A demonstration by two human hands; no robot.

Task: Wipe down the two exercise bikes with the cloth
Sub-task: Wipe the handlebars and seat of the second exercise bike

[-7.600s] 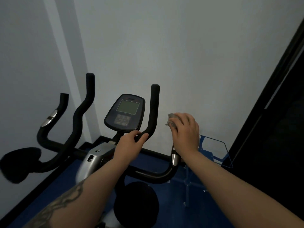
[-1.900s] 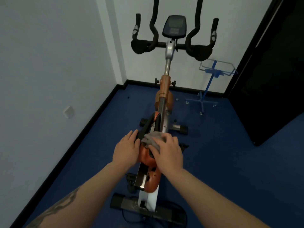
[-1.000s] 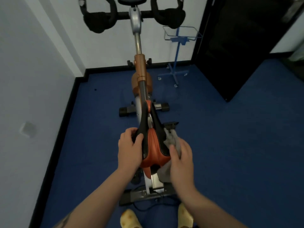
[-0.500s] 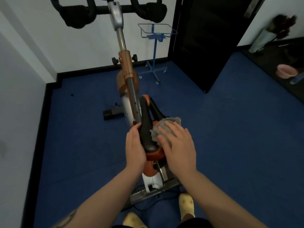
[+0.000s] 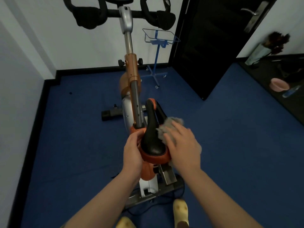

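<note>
From the head view, we were standing right behind the bike (image 5: 131, 99), looking down its length toward the far wall. Our left hand (image 5: 132, 151) was curled around the left edge of the saddle (image 5: 152, 137), fingers wrapped under the side, basically steadying it. Our right hand (image 5: 182, 145) lay flat on the cloth (image 5: 172, 123), fingers pretty much straight, pressing it against the saddle's right side. So no pinch there, more of a flat palm push. The cloth was a grey fuzzy wad, bunched between our palm and the saddle, with a bit sticking out past the fingertips on the far side.

Progress-wise, our guess was that we were mid-wipe on the saddle of this one bike. The handlebars (image 5: 92, 18) sat at the far end, well apart from our hands, and we couldn't tell from here whether they or the frame were clean already. Nothing looked visibly wet or streaky either way. The post, frame and base near our shoes (image 5: 181, 211) probably still needed a pass.

Only one bike was in view, so the second one was somewhere out of frame and likely still on the list. A blue stand (image 5: 158, 46) stood just right of the bike by the dark door (image 5: 205, 46).
</note>
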